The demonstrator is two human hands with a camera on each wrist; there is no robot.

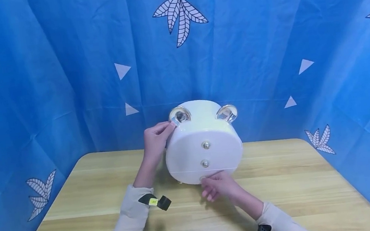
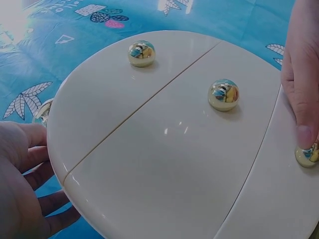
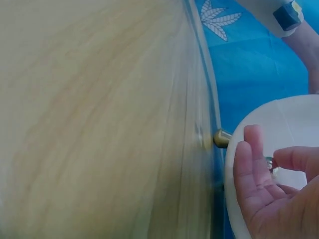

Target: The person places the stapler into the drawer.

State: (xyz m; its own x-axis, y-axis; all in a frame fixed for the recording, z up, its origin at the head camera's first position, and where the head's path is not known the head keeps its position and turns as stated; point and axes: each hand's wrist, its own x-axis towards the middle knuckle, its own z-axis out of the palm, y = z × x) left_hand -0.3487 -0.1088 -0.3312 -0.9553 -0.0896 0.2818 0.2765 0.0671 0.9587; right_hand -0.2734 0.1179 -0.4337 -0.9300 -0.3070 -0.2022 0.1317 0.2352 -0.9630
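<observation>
A white, rounded drawer box (image 1: 186, 155) with two shiny gold ears stands toward the back of the wooden table. Two round gold knobs, the upper knob (image 1: 206, 145) and the middle knob (image 1: 205, 163), show on its front. My left hand (image 1: 155, 140) pinches the left gold ear (image 1: 184, 112); in the left wrist view its other fingers spread beside the box's edge. Down at the bottom drawer, my right hand (image 1: 220, 185) pinches the lowest knob (image 2: 307, 156) between thumb and index finger. Thin seams divide the front, and no drawer visibly sticks out.
The wooden table (image 1: 97, 218) spreads out around the box. A blue patterned curtain (image 1: 249, 46) hangs close behind it and along both sides. One small gold foot (image 3: 222, 138) juts from the box's underside.
</observation>
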